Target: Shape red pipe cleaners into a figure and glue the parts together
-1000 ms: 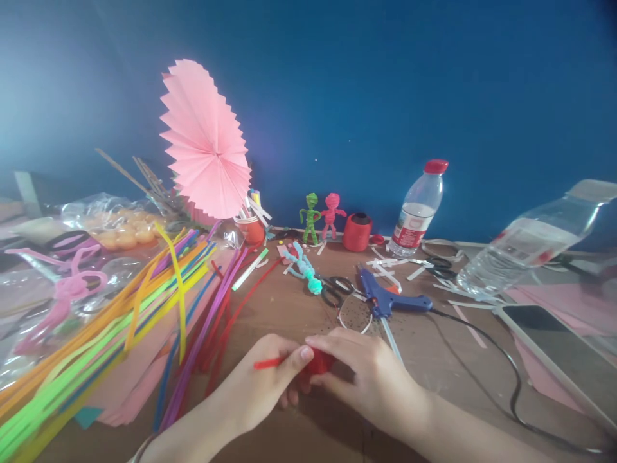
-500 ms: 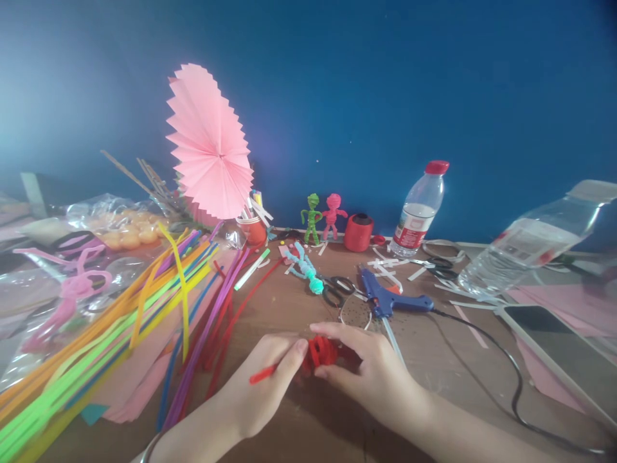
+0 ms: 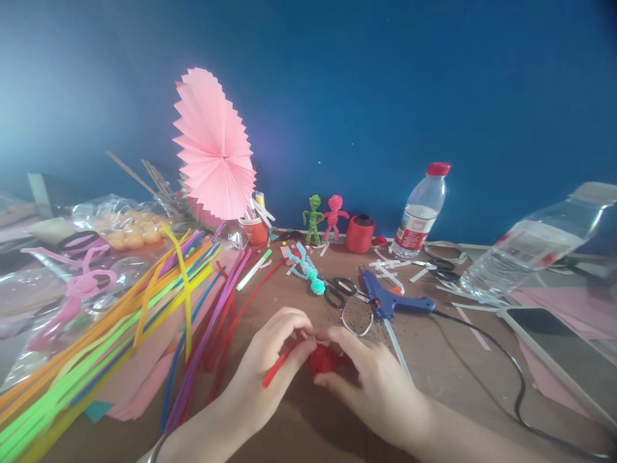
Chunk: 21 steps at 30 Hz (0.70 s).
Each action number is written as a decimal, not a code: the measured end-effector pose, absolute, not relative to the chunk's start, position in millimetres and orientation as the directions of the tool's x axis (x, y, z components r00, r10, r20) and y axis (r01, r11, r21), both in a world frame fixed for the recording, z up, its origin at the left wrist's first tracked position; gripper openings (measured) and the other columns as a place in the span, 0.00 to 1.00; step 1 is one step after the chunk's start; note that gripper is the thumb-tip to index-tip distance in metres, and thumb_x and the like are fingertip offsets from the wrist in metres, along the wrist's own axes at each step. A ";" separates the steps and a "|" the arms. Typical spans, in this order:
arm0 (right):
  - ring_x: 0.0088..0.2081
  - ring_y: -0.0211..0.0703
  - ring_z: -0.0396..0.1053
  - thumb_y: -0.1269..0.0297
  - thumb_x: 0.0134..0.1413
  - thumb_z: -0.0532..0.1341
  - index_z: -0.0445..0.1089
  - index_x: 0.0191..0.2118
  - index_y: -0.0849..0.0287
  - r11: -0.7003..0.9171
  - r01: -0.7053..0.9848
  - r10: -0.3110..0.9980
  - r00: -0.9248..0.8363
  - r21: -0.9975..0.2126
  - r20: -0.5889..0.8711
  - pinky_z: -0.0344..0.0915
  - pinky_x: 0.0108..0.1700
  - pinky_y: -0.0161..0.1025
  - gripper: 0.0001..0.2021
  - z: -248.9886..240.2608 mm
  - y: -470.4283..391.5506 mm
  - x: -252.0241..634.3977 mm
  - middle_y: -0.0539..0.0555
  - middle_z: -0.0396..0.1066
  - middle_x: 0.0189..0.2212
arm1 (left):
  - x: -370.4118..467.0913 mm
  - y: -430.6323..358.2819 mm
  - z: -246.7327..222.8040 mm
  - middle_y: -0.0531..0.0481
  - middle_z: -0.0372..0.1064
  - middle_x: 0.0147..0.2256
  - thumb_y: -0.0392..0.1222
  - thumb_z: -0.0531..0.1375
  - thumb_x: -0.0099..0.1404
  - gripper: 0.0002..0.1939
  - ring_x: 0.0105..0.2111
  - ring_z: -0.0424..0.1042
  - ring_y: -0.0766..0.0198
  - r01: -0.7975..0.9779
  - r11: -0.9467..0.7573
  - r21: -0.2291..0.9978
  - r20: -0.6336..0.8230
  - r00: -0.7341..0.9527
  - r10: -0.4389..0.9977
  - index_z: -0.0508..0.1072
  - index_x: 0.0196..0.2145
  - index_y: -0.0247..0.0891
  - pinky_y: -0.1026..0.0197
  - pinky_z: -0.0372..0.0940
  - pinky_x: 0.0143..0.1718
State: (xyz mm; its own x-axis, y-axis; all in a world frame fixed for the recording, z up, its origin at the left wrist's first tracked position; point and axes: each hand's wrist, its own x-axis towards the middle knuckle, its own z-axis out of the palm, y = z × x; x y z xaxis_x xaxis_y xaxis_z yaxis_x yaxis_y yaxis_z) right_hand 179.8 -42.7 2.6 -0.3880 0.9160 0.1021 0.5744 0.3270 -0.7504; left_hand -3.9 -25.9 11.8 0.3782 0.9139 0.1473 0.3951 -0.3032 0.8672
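Note:
Between my two hands, low in the middle of the view, is a coiled red pipe cleaner (image 3: 322,360), partly hidden by fingers. My left hand (image 3: 277,363) pinches it from the left, and a straight red end sticks out over the thumb. From the other side, my right hand (image 3: 369,379) curls its thumb and fingers around the coiled part. Beyond the hands lies a light-blue pipe-cleaner figure (image 3: 308,270) beside black scissors (image 3: 340,292). A green figure (image 3: 313,220) and a pink figure (image 3: 334,217) stand against the wall.
Loose coloured pipe cleaners (image 3: 120,321) spread over the left side. A blue glue gun (image 3: 398,299) trails its black cord to the right, near a phone (image 3: 563,360). Two water bottles (image 3: 417,218) and a red spool (image 3: 360,233) stand at the back, with a pink paper fan (image 3: 216,148) at left.
My left hand has turned and its fingers now arch over the coil, close to my right fingertips. The red end over the left thumb points more steeply. The view has shifted slightly.

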 end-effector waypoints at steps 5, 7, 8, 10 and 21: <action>0.29 0.39 0.70 0.67 0.52 0.62 0.63 0.41 0.53 0.247 0.536 0.937 -0.344 -0.807 0.059 0.62 0.29 0.33 0.11 4.2 -43.3 179.4 0.46 0.74 0.29 | -6.2 -24.6 15.5 0.52 0.67 0.32 0.36 0.56 0.66 0.06 0.33 0.69 0.64 0.377 -0.408 0.832 0.235 0.427 0.873 0.69 0.31 0.39 0.65 0.62 0.37; 0.27 0.38 0.68 0.67 0.53 0.61 0.63 0.40 0.52 0.199 0.500 0.949 -0.313 -0.843 0.039 0.60 0.28 0.32 0.09 3.4 -42.3 179.6 0.44 0.71 0.26 | -8.1 -24.0 17.5 0.49 0.71 0.34 0.37 0.60 0.63 0.01 0.35 0.71 0.61 0.360 -0.409 0.838 0.237 0.434 0.869 0.72 0.34 0.39 0.64 0.64 0.39; 0.26 0.38 0.67 0.68 0.53 0.60 0.63 0.40 0.52 0.172 0.478 0.955 -0.297 -0.861 0.026 0.60 0.28 0.32 0.09 3.2 -41.7 179.8 0.44 0.70 0.25 | -9.1 -23.8 18.4 0.48 0.72 0.36 0.38 0.62 0.61 0.04 0.37 0.72 0.60 0.360 -0.404 0.841 0.233 0.432 0.871 0.73 0.36 0.39 0.63 0.65 0.40; 0.26 0.37 0.66 0.70 0.53 0.59 0.62 0.39 0.52 0.138 0.446 0.961 -0.278 -0.884 0.009 0.60 0.29 0.32 0.08 3.7 -40.4 180.3 0.43 0.69 0.25 | -10.5 -23.3 19.6 0.47 0.74 0.39 0.37 0.65 0.58 0.09 0.39 0.73 0.58 0.385 -0.388 0.838 0.212 0.425 0.880 0.74 0.38 0.40 0.62 0.65 0.43; 0.31 0.42 0.72 0.73 0.57 0.55 0.60 0.44 0.56 0.453 0.592 0.882 -0.407 -0.666 0.238 0.63 0.32 0.35 0.10 -4.3 -40.3 184.6 0.51 0.73 0.32 | -7.8 -23.3 22.8 0.51 0.77 0.37 0.33 0.62 0.59 0.08 0.39 0.74 0.61 0.464 -0.301 0.833 0.124 0.373 0.919 0.76 0.37 0.41 0.65 0.65 0.43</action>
